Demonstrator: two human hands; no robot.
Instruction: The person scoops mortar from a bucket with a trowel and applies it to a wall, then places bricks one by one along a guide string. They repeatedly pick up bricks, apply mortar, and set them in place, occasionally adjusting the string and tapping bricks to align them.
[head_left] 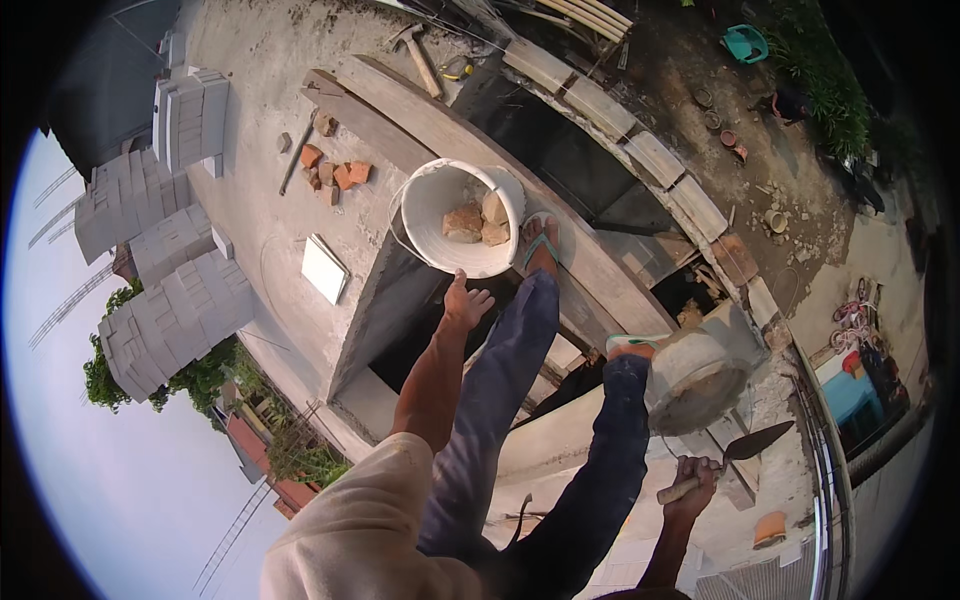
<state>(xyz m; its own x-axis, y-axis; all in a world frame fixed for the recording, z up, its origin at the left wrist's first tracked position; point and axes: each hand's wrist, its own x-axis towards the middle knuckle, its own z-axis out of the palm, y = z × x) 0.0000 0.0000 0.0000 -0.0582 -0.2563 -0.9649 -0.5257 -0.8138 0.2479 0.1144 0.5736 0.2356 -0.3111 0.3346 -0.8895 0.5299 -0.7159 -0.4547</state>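
My left hand point(468, 300) is just below the rim of a white bucket point(418, 215), its fingers apart and nothing in its palm. Whether a fingertip touches the rim I cannot tell. Several stone chunks point(462, 222) lie inside the bucket, which is tipped so that its mouth faces me. At lower right, my right hand point(692, 488) is closed round the wooden handle of a pointed trowel point(757, 441), whose blade points up and to the right. Above the trowel, near my right foot, stands a second pale bucket point(690, 350) with greyish stuff in it.
My sandalled feet rest on long wooden planks point(590, 265) over a deep opening point(415, 345). Broken brick pieces point(345, 175), a white tile point(325, 270), a hammer point(420, 62) and a tape measure point(457, 68) lie on the slab. Pale blocks point(175, 320) are stacked at its left edge.
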